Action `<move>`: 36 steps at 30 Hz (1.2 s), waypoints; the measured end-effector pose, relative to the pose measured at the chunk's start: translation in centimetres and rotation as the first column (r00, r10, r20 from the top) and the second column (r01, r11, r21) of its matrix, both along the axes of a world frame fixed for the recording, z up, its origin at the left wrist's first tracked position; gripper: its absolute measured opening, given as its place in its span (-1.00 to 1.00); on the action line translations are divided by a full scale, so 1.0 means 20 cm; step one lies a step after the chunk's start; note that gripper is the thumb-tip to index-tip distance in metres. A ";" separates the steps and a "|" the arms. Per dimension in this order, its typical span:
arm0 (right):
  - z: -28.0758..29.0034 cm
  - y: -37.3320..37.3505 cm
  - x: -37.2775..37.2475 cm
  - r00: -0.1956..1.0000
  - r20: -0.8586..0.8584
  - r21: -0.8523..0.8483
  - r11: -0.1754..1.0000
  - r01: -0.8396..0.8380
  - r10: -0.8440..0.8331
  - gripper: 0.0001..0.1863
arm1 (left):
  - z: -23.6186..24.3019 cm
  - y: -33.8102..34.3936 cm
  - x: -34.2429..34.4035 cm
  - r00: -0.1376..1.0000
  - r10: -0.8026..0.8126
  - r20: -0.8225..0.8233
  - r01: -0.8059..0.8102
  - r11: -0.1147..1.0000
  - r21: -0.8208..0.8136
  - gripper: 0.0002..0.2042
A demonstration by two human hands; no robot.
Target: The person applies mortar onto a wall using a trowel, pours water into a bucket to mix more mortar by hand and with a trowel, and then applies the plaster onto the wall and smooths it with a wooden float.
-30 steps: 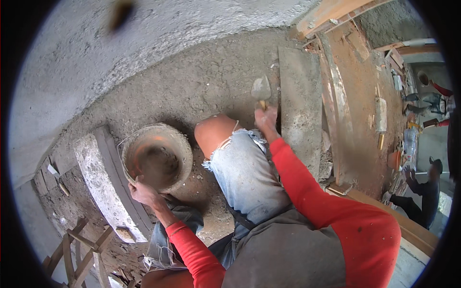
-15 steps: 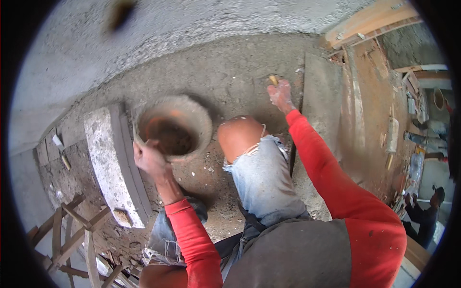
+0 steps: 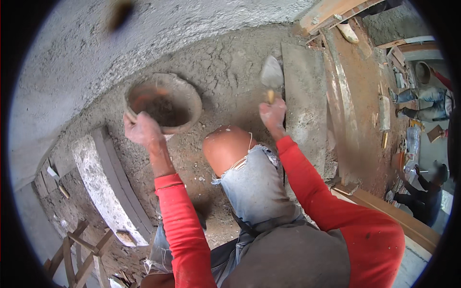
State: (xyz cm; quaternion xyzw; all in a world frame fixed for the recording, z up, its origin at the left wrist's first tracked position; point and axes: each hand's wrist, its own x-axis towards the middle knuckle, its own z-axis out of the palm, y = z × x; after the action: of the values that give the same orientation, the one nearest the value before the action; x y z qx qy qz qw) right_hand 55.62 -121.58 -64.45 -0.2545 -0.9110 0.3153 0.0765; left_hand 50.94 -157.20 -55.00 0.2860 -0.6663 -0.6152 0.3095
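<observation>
Grey-brown bucket, perhaps orange-streaked inside; pale-grey trowel with yellowish handle; red sleeves

Two buckets (one distant), one handheld trowel.

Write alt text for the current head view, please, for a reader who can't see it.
The camera wearer's left hand grips a round bucket at its edge while the right hand holds a trowel over rough grey ground. Other people appear towards the right edge.

On my feed I see a rough plastered wall along the far side, gritty grey floor before it, a wooden beam far right and crossed timber slats near left.
</observation>
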 end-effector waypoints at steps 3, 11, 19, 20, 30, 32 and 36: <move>-0.17 0.08 -0.02 0.970 0.051 -0.329 0.913 0.241 -0.238 -0.68 | -0.01 -0.01 -0.02 0.998 -0.028 0.048 0.025 0.998 0.053 -0.68; -0.10 0.16 -0.39 0.998 -0.061 0.218 0.976 0.006 0.008 -0.59 | -0.04 0.05 -0.08 0.985 -0.129 0.115 0.126 0.992 0.032 -0.65; -0.03 0.33 -0.50 0.864 0.253 0.275 0.824 -0.496 0.436 -0.42 | -0.04 0.06 -0.08 0.984 -0.132 0.123 0.134 0.991 -0.009 -0.65; 0.00 0.34 -0.51 0.906 0.219 0.342 0.841 -0.419 0.363 -0.43 | -0.04 0.05 -0.08 0.980 -0.126 0.157 0.135 0.990 -0.048 -0.66; -0.01 0.42 -0.68 0.932 0.266 0.538 0.765 -0.355 0.246 -0.51 | -0.07 -0.15 0.03 0.993 -0.096 0.070 0.092 0.994 0.063 -0.65; -0.06 0.32 -0.63 0.907 0.269 0.460 0.784 -0.416 0.323 -0.52 | -0.07 -0.19 0.07 0.988 -0.094 0.125 0.087 0.994 0.061 -0.65; -0.05 0.02 -0.56 0.918 0.234 0.343 0.856 -0.387 0.321 -0.54 | -0.06 -0.22 0.11 0.993 -0.049 0.105 0.032 0.987 0.160 -0.64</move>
State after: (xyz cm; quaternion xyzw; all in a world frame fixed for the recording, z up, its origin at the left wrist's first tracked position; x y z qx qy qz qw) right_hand 44.35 -121.24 -65.41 -0.0880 -0.9891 0.1176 -0.0122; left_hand 53.15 -161.70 -56.17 0.3291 -0.6367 -0.6559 0.2367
